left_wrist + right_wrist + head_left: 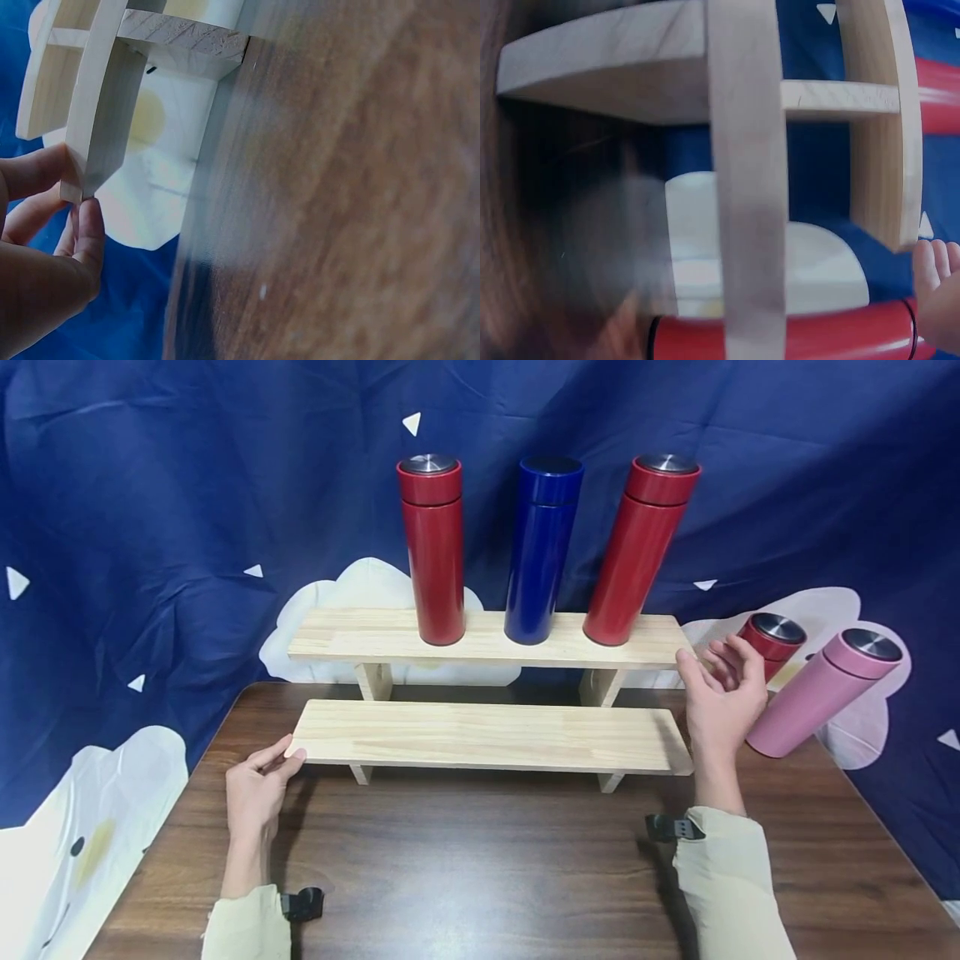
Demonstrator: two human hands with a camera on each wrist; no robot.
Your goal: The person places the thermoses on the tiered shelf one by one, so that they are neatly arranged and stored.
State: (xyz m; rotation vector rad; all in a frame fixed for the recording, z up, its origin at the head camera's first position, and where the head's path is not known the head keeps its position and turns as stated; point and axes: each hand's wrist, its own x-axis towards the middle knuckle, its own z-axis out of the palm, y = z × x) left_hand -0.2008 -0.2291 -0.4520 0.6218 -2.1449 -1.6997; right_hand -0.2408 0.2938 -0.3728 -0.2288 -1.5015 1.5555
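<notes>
A two-tier wooden display stand (487, 735) stands on the table. At the front left corner of its lower board (79, 169), my left hand (257, 789) pinches the wood between thumb and fingers. My right hand (723, 697) is raised by the right end of the upper board (345, 635), fingers loosely bent around nothing; whether its thumb touches the board I cannot tell. On the upper board stand a red thermos (433, 560), a blue thermos (543, 552) and another red thermos (641, 552). Behind the right hand is a further red thermos (772, 639), partly hidden.
A pink thermos (821, 693) stands on the table's right side, beyond my right hand. Dark blue cloth (150, 485) with white flower shapes hangs behind the brown wooden table (465, 860). Black straps with small devices sit on both wrists.
</notes>
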